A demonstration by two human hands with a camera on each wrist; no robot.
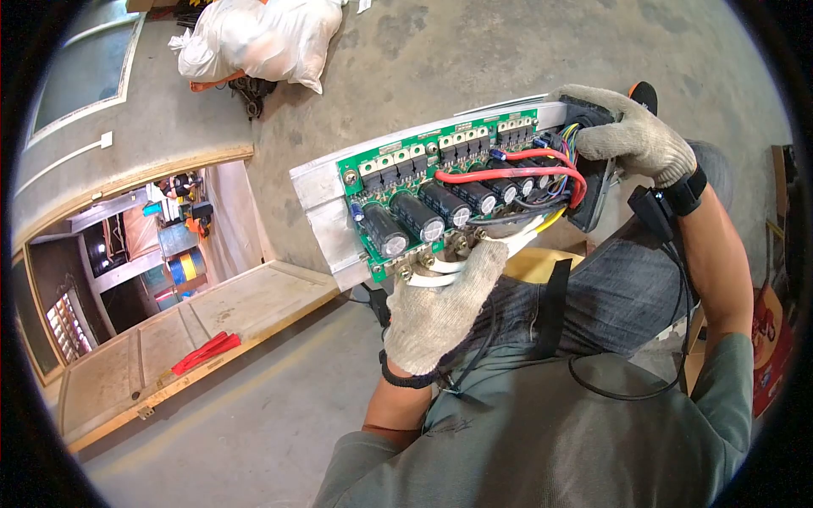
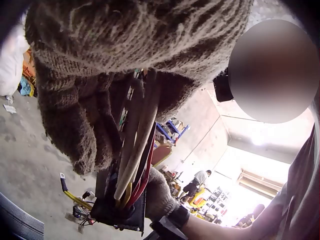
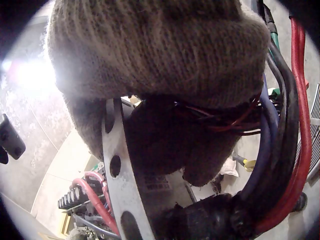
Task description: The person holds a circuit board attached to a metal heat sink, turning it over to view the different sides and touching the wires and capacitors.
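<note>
A long green circuit board (image 1: 360, 168) on a silver metal heatsink (image 1: 318, 212) is held up in front of the lap. Along it run several black capacitors (image 1: 415, 215), and thick red cables (image 1: 508, 175) loop towards its right end. My left hand (image 1: 449, 309), in a knitted glove, grips the lower edge beside the white cables (image 1: 436, 279). In the left wrist view its fingers (image 2: 82, 135) curl around the board. My gloved right hand (image 1: 635, 135) holds the black end plate (image 1: 597, 199), close to thin coloured wires. A perforated metal strip (image 3: 116, 166) shows beneath it in the right wrist view.
A wooden door panel (image 1: 271, 296) is at the left, with a red-handled tool (image 1: 206, 353) on it. White sacks (image 1: 262, 42) lie on the concrete floor (image 1: 474, 51). Something yellow (image 1: 542, 264) shows by the legs. Another person (image 2: 196, 184) is in the background.
</note>
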